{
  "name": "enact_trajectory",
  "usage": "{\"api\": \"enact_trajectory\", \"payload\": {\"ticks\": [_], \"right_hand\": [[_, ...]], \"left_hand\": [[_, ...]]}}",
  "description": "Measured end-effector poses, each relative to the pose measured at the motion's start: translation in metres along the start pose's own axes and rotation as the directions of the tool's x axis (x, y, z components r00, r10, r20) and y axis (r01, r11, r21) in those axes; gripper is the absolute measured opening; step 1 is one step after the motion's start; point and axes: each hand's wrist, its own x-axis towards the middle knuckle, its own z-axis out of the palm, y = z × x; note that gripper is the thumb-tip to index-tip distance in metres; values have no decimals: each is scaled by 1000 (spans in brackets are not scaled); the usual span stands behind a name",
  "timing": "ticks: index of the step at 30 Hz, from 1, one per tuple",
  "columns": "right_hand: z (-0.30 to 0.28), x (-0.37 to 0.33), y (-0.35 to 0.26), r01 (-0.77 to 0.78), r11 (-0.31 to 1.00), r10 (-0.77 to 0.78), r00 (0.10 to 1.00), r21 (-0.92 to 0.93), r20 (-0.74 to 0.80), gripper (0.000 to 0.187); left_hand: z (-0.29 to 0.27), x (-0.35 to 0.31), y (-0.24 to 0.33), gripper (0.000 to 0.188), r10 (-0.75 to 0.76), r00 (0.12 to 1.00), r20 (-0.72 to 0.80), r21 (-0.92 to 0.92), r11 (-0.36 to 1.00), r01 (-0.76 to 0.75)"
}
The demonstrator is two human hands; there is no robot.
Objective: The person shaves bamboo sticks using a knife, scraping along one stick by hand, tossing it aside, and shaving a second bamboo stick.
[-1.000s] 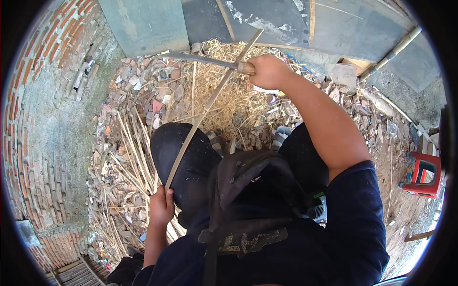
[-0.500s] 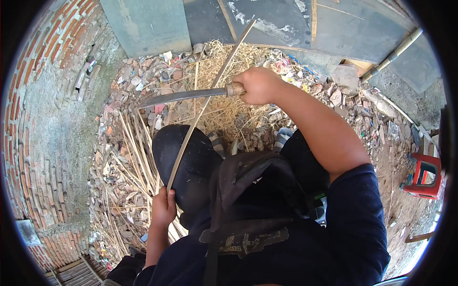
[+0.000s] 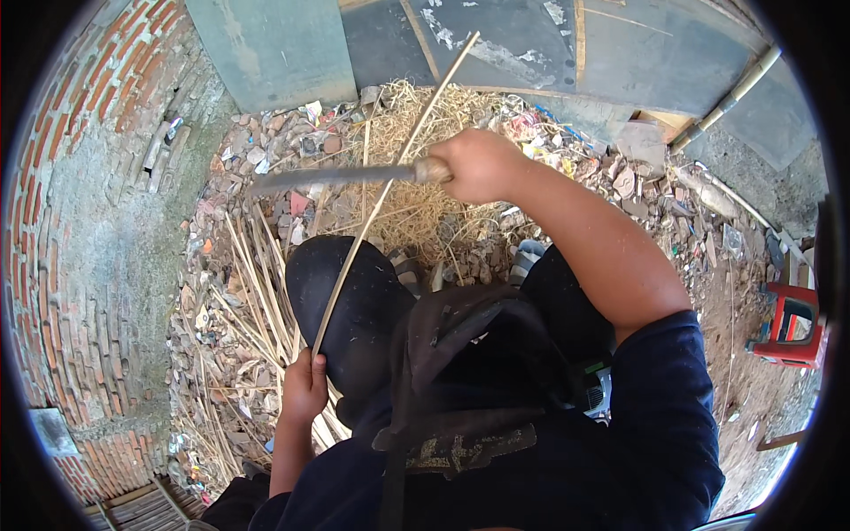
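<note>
My left hand is closed around the lower end of a long, thin bamboo strip. The strip slants up and away to the right, passing over my left knee. My right hand grips the wooden handle of a machete, whose long blade points left and is slightly blurred. Where they cross, just left of the handle, blade and strip overlap; whether they touch I cannot tell. Beneath them lies a heap of pale shavings. A bundle of split bamboo strips rests beside my left leg.
Rubble and litter cover the ground around my feet. A brick wall rises on the left, grey panels stand across the far side, and a bamboo pole leans at the far right. On the right is a red plastic stool.
The strip has rolled in my left hand and now shows a narrower, lighter edge. My right hand and the machete have shifted slightly; the blade is now blurred and lies more level.
</note>
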Motion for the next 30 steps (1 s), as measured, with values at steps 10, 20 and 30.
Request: {"api": "enact_trajectory", "payload": {"ticks": [10, 20, 30], "right_hand": [[-1, 7, 31, -67, 998, 67, 995, 2, -68, 17], [-1, 9, 41, -110, 991, 110, 994, 74, 0, 13], [-5, -6, -13, 178, 976, -173, 984, -127, 44, 17]], "left_hand": [[0, 5, 4, 43, 32, 999, -16, -25, 999, -33], [2, 3, 4, 41, 29, 999, -38, -44, 999, -31], [-3, -2, 3, 44, -7, 999, 42, -57, 998, 10]]}}
